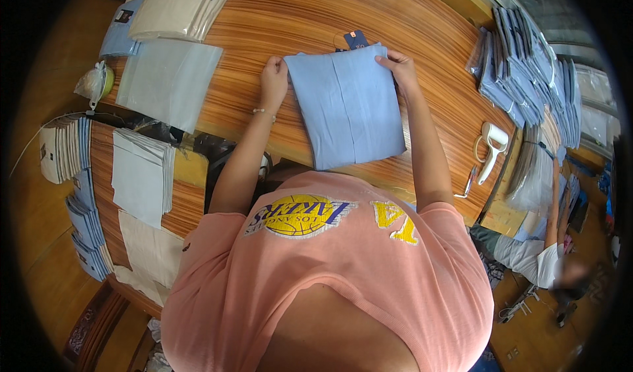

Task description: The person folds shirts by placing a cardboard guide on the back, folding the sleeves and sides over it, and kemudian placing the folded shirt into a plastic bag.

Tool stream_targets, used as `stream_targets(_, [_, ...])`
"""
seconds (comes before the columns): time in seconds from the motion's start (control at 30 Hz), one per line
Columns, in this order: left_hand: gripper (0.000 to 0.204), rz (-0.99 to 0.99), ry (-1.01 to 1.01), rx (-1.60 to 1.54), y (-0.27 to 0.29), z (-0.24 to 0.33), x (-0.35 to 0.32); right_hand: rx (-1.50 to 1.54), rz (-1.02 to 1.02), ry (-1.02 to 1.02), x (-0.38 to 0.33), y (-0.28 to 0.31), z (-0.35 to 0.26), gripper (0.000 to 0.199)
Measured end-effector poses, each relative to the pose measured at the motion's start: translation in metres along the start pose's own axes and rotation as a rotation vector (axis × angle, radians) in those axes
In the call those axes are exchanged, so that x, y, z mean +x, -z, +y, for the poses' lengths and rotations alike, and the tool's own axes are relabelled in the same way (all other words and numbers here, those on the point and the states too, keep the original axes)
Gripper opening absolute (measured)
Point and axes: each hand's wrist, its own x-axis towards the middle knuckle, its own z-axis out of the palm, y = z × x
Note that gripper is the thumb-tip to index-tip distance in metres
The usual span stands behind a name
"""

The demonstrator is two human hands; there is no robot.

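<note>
On the striped wooden surface (pixel 422 16), straight ahead of the chest: a light blue garment (pixel 346 105), lying flat as a neat, upright rectangle, with a centre seam down its front and a dark hang tag (pixel 356 39) peeking out at the far edge. Left hand (pixel 273 75) at the upper left corner, fingers close together and bent down onto the cloth's edge. Right hand (pixel 399 65) at the upper right corner, fingers likewise drawn together over the edge. Whether pinching the cloth or merely pressing on it, impossible to tell from here.

Judging by the shape, folding as good as done: sides turned in, edges squared, lower end just short of the near rim of the surface. Seemingly left: a last straightening of the top corners. No clear bag around it yet, unlike the packed blue pieces stacked at the right (pixel 527 69).

Round about: a pale grey sheet (pixel 168 82) and a pile of beige packed garments (pixel 178 6) at the left, a white handheld tool (pixel 491 148) at the right, stacks of sheets (pixel 138 174) on a lower side table.
</note>
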Motion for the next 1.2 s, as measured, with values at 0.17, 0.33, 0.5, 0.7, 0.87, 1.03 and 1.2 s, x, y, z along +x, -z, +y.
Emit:
stream_targets(0.17, [0.024, -0.12, 0.2, -0.093, 0.008, 0.025, -0.006, -0.051, 0.03, 0.026, 0.004, 0.002, 0.004, 0.025])
stream_targets(0.33, [0.036, -0.232, 0.26, -0.039, 0.02, 0.051, -0.025, -0.077, 0.037, 0.016, 0.003, 0.003, 0.006, 0.025])
stream_targets(0.5, [0.028, -0.352, 0.113, -0.132, 0.015, 0.023, -0.041, -0.028, 0.04, -0.021, -0.003, -0.002, -0.003, 0.024])
stream_targets(0.7, [0.02, -0.223, 0.246, 0.008, 0.009, 0.019, -0.048, -0.076, 0.024, 0.013, -0.003, -0.004, -0.001, 0.024])
stream_targets(0.87, [0.022, 0.003, -0.356, 0.554, 0.014, 0.059, -0.056, -0.106, 0.066, 0.14, 0.005, -0.001, 0.012, 0.023])
stream_targets(1.03, [0.02, -0.287, -0.54, 0.203, -0.033, 0.059, -0.069, -0.109, 0.091, 0.123, 0.001, -0.009, 0.007, 0.025])
stream_targets(1.2, [0.02, -0.22, -0.516, 0.237, -0.053, 0.04, -0.068, -0.101, 0.071, 0.119, 0.001, -0.008, 0.009, 0.023])
